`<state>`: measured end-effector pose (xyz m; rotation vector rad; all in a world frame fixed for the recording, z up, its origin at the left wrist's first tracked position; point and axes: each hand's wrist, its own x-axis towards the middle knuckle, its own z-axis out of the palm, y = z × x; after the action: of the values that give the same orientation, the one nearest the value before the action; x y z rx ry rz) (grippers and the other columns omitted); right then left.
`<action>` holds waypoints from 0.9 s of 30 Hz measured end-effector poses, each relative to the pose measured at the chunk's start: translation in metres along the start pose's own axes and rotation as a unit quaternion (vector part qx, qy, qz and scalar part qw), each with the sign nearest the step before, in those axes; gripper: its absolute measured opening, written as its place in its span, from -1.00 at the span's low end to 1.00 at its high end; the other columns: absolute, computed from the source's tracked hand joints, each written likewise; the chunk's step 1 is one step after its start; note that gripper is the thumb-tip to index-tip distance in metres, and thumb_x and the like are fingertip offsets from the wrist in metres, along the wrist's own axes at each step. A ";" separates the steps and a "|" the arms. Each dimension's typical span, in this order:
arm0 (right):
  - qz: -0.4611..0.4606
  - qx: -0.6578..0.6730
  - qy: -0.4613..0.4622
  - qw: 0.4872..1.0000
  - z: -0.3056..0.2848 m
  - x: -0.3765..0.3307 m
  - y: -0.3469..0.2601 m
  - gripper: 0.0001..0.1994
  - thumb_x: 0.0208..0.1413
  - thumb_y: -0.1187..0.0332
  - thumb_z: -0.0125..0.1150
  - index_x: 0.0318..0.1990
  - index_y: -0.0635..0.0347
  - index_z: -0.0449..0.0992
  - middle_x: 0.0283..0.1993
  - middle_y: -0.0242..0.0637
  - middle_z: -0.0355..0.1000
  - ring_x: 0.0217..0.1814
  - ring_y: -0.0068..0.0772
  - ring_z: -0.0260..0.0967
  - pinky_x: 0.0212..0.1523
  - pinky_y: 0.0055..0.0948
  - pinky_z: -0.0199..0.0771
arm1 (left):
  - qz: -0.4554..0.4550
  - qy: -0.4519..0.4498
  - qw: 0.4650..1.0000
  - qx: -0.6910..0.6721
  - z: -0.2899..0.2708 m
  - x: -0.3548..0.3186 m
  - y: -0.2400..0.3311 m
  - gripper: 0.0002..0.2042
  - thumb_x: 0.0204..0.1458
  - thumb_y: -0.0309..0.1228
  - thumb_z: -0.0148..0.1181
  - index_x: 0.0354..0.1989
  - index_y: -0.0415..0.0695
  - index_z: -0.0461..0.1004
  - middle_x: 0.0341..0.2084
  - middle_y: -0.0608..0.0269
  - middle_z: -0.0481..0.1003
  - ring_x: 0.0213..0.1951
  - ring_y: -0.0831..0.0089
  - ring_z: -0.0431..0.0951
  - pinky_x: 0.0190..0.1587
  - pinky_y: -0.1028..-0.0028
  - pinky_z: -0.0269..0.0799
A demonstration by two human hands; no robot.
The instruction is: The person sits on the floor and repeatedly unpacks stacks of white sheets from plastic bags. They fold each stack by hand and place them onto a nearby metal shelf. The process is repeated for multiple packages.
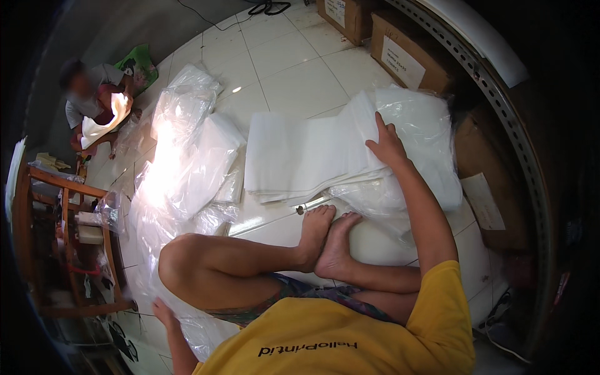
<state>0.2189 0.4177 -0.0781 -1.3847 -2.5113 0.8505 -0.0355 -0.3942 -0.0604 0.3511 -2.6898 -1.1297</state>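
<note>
I sit cross-legged on a white tiled floor [300, 81], with my knees and bare feet in the middle of the view. My right hand [387, 145] lies flat, fingers apart, on the right end of a stack of white folded sheets [300, 156]. Right beside it lies a clear plastic bag filled with white sheets [425, 131]. My left hand [164, 310] rests low at the left on crumpled clear plastic bags [187, 156] that spread across the floor. My thigh partly hides its fingers, so its grip does not show.
Another person [94, 100] sits at the far left holding a white sheet, a green bag [139, 61] behind them. Cardboard boxes [409, 56] stand at the back right beside a slotted metal rail [500, 94]. A wooden rack [69, 237] stands at the left. Cables [269, 7] lie far back.
</note>
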 end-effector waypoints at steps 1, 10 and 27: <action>-0.026 -0.056 0.042 0.997 0.001 -0.002 -0.005 -0.15 0.02 0.25 0.33 0.44 0.03 -0.02 0.19 0.11 0.21 0.20 0.12 0.28 0.19 -0.07 0.35 | -0.005 0.061 0.989 0.137 0.007 -0.016 -0.033 -0.70 0.27 -0.29 -0.11 -0.18 -0.35 0.40 -0.24 0.00 0.47 -0.25 0.25 0.43 -0.09 0.28 0.38; -0.105 -0.322 0.033 0.940 0.023 0.015 -0.050 -0.70 0.10 0.17 0.25 -0.19 0.22 0.62 0.02 -0.17 0.44 0.12 -0.06 0.37 0.08 -0.07 0.43 | -0.202 -0.009 0.963 0.177 -0.010 -0.057 -0.122 -0.69 0.13 -0.43 -0.04 0.02 -0.30 0.36 -0.08 -0.11 0.49 -0.06 0.05 0.50 0.04 0.22 0.40; 0.062 -0.318 -0.030 0.946 0.094 0.046 -0.105 -0.42 0.04 0.37 0.22 0.20 0.46 0.25 0.10 0.12 0.34 0.18 0.03 0.32 0.06 -0.17 0.49 | 0.283 0.127 0.875 0.372 -0.013 0.091 0.010 -0.56 0.12 -0.55 0.01 0.22 -0.28 0.29 0.16 -0.12 0.34 0.15 0.02 0.37 0.18 0.18 0.29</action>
<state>0.0797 0.3742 -0.1053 -1.7138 -2.9107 0.0702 -0.1203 -0.4230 -0.0353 -0.1817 -2.5885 0.1298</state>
